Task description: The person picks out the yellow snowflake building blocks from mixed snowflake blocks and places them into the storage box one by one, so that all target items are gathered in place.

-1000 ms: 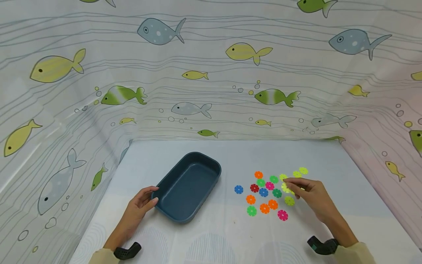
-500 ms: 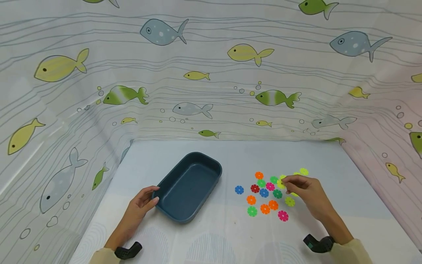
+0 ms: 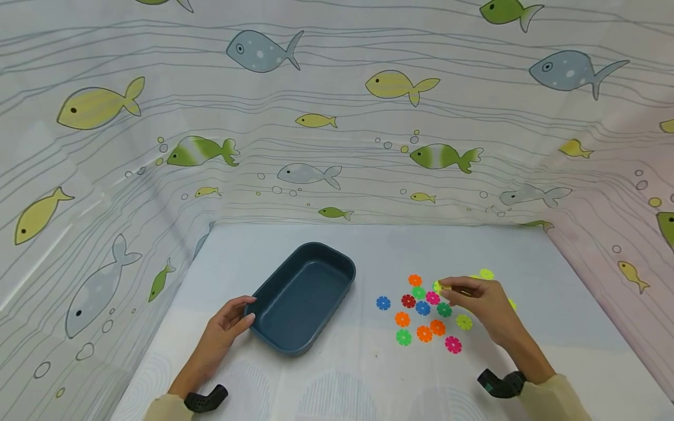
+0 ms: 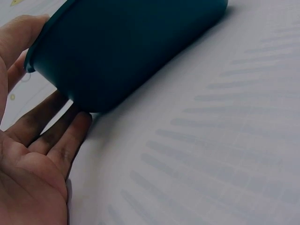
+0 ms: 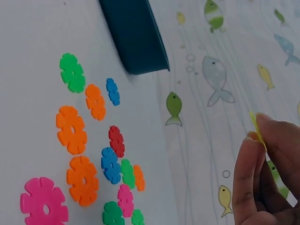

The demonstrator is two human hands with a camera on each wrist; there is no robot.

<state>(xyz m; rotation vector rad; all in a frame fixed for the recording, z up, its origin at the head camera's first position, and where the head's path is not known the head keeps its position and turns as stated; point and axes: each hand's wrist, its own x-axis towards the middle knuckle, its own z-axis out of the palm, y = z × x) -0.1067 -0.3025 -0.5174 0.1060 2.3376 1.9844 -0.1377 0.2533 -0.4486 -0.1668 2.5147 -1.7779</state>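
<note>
At the near left end of a dark blue rectangular tub (image 3: 300, 298), my left hand (image 3: 223, 330) grips the rim. The left wrist view has the thumb over the rim of the tub (image 4: 117, 51), with other fingers against its outer wall. My right hand (image 3: 487, 307) pinches a yellow notched plastic disc (image 5: 257, 130) between thumb and fingertips, raised over the scattered discs. Below and left of that hand lie flower-shaped discs, among them a dark red disc (image 3: 408, 301), a blue disc (image 3: 383, 303), an orange disc (image 3: 424, 334) and a pink disc (image 3: 453, 345).
Several yellow discs lie around the right hand, partly hidden behind it; one yellow disc (image 3: 464, 322) shows fully. The white tabletop (image 3: 337, 362) meets fish-printed sheeting (image 3: 368, 193) at the back and both sides. Nothing lies inside the tub.
My right hand has picked up a yellow disc from the group and moved left with it, rising a little. The left hand and the tub have stayed in place.
</note>
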